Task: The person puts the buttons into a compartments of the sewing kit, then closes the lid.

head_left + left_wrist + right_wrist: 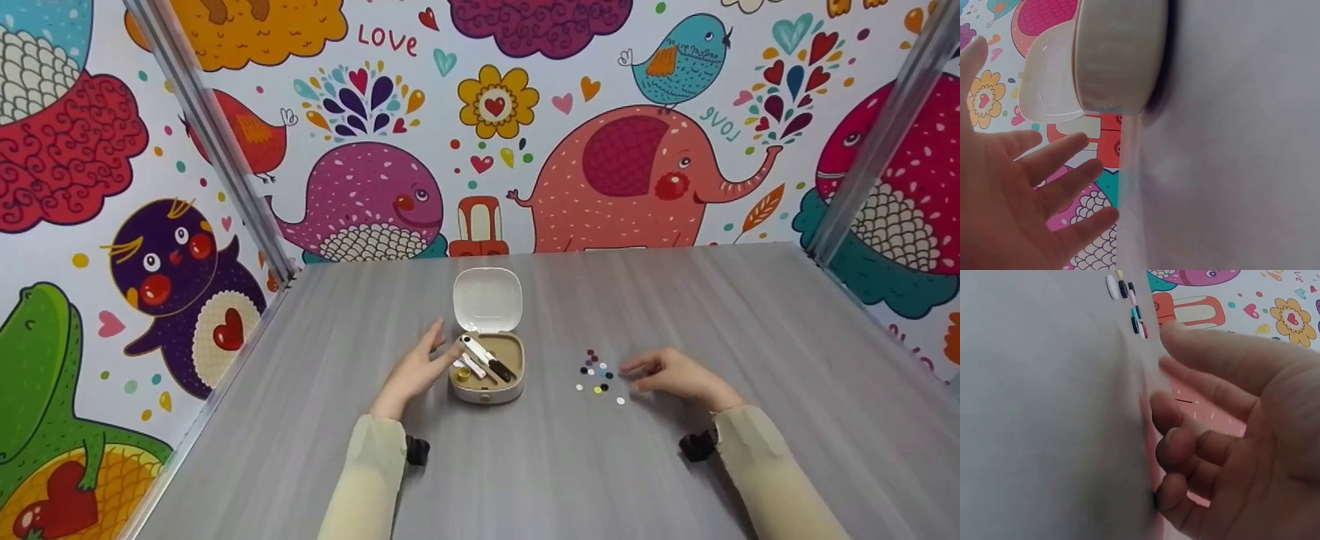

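A small white box [486, 396] stands on the table with its lid [487, 300] raised at the back. Inside, on a tan insert, lie a slim white-and-black tool [489, 358], a small white item [473, 365] and a gold round piece [463, 373]. My left hand [415, 373] is at the box's left side, fingers spread and holding nothing, as the left wrist view also shows. Several small coloured buttons [597, 389] lie scattered right of the box. Just right of them is my right hand [670, 375], its fingers loosely bent around nothing, low over the table.
The grey table [540, 465] runs back to a wall [495, 172] printed with cartoon animals. Metal posts [217, 142] rise at the table's back corners. Black straps [418, 450] circle both wrists.
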Available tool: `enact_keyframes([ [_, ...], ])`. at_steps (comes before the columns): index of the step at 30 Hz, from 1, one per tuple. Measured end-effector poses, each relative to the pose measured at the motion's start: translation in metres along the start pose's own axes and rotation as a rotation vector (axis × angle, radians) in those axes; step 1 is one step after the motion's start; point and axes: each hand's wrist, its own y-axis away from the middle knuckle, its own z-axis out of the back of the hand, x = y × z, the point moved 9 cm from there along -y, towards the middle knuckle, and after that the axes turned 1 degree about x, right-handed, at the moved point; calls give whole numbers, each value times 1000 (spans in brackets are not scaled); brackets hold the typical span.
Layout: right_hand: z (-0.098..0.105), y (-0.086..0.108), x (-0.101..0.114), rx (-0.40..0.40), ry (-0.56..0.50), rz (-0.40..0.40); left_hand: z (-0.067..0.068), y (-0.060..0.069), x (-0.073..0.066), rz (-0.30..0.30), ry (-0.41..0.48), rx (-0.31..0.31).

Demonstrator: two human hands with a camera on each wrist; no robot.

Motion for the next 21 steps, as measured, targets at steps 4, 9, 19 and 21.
enact_keyframes([
  [4,-11,1,1,53,-37,1,-7,3,2,-15,39,31],
  [9,-22,3,3,70,-43,9,-11,6,5,-19,62,45],
  [19,-19,0,5,29,-9,10,-16,3,-1,-59,74,104],
  [21,-18,-2,6,26,4,11,-16,2,-2,-60,55,112],
])
